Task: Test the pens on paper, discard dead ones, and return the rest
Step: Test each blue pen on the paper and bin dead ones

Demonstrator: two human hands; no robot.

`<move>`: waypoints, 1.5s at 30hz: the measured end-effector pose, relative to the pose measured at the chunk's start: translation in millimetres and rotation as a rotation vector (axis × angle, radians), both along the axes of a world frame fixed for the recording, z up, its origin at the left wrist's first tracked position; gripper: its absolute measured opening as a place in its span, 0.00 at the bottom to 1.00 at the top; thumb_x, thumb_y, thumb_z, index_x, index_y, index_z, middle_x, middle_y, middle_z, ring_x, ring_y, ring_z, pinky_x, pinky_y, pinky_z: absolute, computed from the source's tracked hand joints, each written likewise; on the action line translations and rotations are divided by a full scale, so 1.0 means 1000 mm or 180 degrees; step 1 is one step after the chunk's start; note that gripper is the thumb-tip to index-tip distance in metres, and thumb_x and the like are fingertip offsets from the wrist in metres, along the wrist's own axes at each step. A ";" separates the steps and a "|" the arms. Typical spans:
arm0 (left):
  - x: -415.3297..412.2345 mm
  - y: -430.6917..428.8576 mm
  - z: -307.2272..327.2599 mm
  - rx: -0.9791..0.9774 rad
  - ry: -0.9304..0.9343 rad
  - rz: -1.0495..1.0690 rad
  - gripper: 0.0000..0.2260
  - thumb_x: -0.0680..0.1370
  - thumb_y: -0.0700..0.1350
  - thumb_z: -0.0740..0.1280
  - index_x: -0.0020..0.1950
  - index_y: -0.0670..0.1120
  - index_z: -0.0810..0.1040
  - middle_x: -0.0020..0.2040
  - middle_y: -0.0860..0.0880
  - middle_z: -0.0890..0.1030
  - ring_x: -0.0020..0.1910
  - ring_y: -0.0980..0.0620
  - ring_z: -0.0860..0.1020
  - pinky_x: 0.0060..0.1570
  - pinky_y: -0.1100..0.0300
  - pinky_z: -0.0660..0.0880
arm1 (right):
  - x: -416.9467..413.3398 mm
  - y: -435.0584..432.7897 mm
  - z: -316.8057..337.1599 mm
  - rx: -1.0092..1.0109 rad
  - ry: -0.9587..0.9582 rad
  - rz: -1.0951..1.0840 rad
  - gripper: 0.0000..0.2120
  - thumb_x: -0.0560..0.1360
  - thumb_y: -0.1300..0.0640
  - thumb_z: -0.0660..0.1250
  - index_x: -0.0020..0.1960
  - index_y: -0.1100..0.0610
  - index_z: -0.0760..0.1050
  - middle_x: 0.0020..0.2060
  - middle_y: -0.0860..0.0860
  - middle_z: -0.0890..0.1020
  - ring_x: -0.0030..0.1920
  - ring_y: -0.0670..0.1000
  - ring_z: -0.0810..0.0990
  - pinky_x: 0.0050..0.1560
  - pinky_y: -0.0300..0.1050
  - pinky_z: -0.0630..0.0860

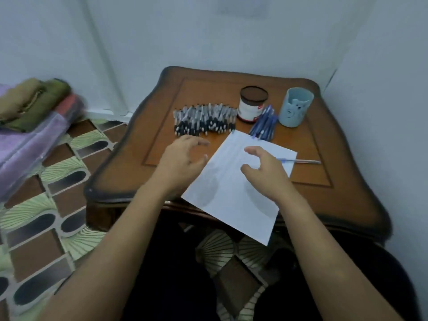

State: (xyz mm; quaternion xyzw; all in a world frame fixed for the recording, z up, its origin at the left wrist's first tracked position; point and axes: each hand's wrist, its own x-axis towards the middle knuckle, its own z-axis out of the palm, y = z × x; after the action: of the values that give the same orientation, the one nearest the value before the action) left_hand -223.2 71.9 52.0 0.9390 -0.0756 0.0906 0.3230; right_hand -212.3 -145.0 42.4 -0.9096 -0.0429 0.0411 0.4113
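While the paper (234, 181) lies tilted at the near edge of the table (324, 181), overhanging it, your left hand (183, 158) and right hand (264, 167) hover above it, apart, fingers loosely curled, holding nothing. A row of black-tipped pens (205, 120) lies far-left; blue pens (264, 125) lie between the jar (252, 104) and the blue cup (295, 107); a single pen (301, 161) lies right of the paper.

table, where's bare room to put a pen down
Bare table: right of the paper, nearer than the single pen; behind the row of pens; left edge, beside the left hand. Crowded: row of pens, jar, blue pens, cup.
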 end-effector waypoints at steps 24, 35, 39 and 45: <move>0.095 -0.177 -0.073 0.1133 0.0182 -0.0419 0.13 0.83 0.55 0.62 0.64 0.55 0.80 0.65 0.53 0.77 0.66 0.50 0.68 0.61 0.48 0.59 | 0.012 -0.112 -0.082 -0.1809 -0.0563 -0.0639 0.24 0.80 0.43 0.58 0.73 0.52 0.68 0.73 0.50 0.70 0.74 0.52 0.63 0.72 0.54 0.58; 0.090 -0.141 -0.066 0.0781 0.0601 0.0025 0.09 0.75 0.50 0.69 0.50 0.47 0.75 0.45 0.51 0.77 0.47 0.48 0.76 0.52 0.49 0.75 | 0.011 -0.112 -0.083 -0.1766 -0.0603 -0.0669 0.24 0.79 0.43 0.58 0.72 0.50 0.69 0.72 0.49 0.70 0.74 0.52 0.63 0.72 0.54 0.58; 0.096 -0.148 -0.069 0.0988 0.0403 -0.0047 0.16 0.77 0.57 0.66 0.62 0.51 0.78 0.57 0.50 0.79 0.59 0.47 0.74 0.59 0.48 0.69 | 0.011 -0.112 -0.083 -0.1770 -0.0591 -0.0659 0.24 0.79 0.42 0.57 0.72 0.50 0.68 0.73 0.49 0.69 0.74 0.52 0.62 0.73 0.54 0.58; 0.108 -0.166 -0.066 0.1351 0.0277 -0.0266 0.13 0.83 0.49 0.63 0.65 0.52 0.80 0.61 0.49 0.81 0.61 0.47 0.75 0.62 0.47 0.68 | 0.010 -0.112 -0.082 -0.1796 -0.0587 -0.0651 0.24 0.80 0.43 0.57 0.73 0.50 0.68 0.73 0.50 0.69 0.75 0.53 0.62 0.73 0.54 0.58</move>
State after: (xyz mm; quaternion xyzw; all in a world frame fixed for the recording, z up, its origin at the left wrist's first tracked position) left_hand -114.8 -94.3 -14.5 0.9850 -0.1179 0.0186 0.1246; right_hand -202.4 -256.5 -39.8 -0.9873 0.0247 -0.0728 0.1390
